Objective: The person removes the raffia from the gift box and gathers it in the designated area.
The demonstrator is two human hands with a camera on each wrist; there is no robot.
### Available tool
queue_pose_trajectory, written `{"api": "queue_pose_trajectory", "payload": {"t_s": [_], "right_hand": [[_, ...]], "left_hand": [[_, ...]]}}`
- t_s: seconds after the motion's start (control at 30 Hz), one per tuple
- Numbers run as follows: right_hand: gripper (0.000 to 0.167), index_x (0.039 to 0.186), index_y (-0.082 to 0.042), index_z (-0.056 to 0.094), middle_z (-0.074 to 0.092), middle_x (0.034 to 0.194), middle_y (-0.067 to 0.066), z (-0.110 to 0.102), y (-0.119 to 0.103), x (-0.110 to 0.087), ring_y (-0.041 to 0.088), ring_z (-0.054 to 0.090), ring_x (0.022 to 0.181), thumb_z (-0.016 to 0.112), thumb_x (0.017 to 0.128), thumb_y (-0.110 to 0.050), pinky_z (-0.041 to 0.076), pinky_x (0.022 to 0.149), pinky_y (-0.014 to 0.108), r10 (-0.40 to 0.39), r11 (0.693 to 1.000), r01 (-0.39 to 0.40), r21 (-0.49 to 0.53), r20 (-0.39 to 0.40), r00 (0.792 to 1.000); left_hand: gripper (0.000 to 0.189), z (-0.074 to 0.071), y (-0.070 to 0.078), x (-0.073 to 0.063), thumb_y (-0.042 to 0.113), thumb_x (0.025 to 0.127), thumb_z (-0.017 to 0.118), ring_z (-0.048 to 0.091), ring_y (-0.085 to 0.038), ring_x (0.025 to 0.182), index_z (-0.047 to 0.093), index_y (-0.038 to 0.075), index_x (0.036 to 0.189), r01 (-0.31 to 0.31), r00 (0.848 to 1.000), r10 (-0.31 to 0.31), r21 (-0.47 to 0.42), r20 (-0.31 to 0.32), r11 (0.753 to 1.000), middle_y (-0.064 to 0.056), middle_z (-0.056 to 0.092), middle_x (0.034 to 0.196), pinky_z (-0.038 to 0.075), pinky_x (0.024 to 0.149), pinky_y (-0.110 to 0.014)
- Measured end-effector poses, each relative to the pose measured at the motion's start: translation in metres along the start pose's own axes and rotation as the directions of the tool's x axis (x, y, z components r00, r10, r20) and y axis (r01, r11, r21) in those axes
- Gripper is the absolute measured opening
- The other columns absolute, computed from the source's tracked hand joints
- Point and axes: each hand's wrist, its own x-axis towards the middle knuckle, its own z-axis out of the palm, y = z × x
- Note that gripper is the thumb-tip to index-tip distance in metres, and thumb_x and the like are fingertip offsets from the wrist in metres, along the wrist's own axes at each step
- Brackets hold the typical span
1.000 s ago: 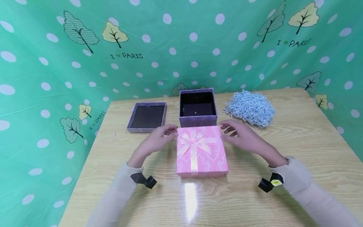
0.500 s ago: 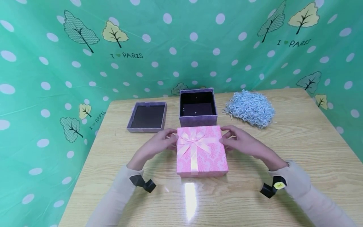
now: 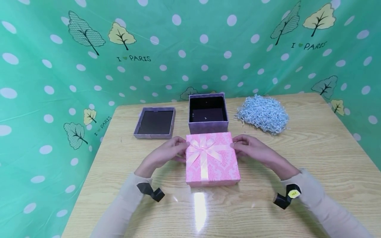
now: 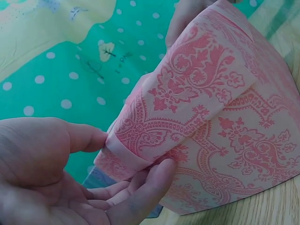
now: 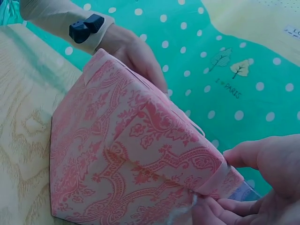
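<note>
On the surface (image 3: 238, 215) we see the pink box (image 3: 221, 167), standing closed. Its lid (image 4: 197, 77) covers the upper part. The left hand (image 3: 165, 152) and the right hand (image 3: 254, 150), with the box between them, pinch the lid at opposite sides, across the ribbon (image 3: 204, 170). We judge this step as taking hold for opening; the next move would call for an equal upward pull, so nothing jams.

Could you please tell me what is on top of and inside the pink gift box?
A pale pink ribbon, tied in a bow, lies across the top of the pink gift box. Its lid is on, so the inside cannot be seen.
</note>
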Motion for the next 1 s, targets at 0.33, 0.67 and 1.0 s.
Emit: {"api": "queue_pose_trajectory", "payload": {"t_s": [0.33, 0.67, 1.0], "right_hand": [[0.058, 0.135, 0.008, 0.038, 0.05, 0.129, 0.022, -0.001, 0.001, 0.004, 0.021, 0.059, 0.111, 0.058, 0.095, -0.029, 0.04, 0.107, 0.047, 0.005, 0.997, -0.005, 0.074, -0.006, 1.0], [0.045, 0.122, 0.007, 0.043, 0.057, 0.103, 0.005, -0.005, 0.004, 0.012, 0.014, 0.06, 0.092, 0.056, 0.096, -0.027, 0.054, 0.087, 0.028, 0.052, 0.974, -0.057, 0.218, 0.027, 0.998], [0.026, 0.112, 0.001, 0.049, 0.063, 0.097, 0.004, -0.013, 0.011, 0.02, 0.016, 0.064, 0.09, 0.054, 0.096, -0.019, 0.055, 0.086, 0.029, 0.039, 0.945, -0.082, 0.316, 0.138, 0.99]], "left_hand": [[0.033, -0.001, -0.001, 0.006, 0.022, 0.101, 0.047, 0.059, -0.02, 0.087, 0.041, -0.005, 0.12, 0.032, 0.999, -0.032, -0.045, -0.001, 0.998, -0.016, 0.053, 0.103, 0.059, 0.082, -0.036], [0.036, -0.004, -0.002, 0.011, 0.025, 0.1, 0.05, 0.059, -0.019, 0.084, 0.044, -0.006, 0.116, 0.045, 0.999, -0.043, -0.083, 0.024, 0.996, -0.014, 0.053, 0.098, 0.059, 0.082, -0.038], [0.037, -0.007, -0.001, 0.013, 0.027, 0.099, 0.052, 0.06, -0.021, 0.086, 0.045, -0.006, 0.116, 0.067, 0.996, -0.061, -0.106, 0.058, 0.992, -0.013, 0.053, 0.098, 0.058, 0.083, -0.039]]}}
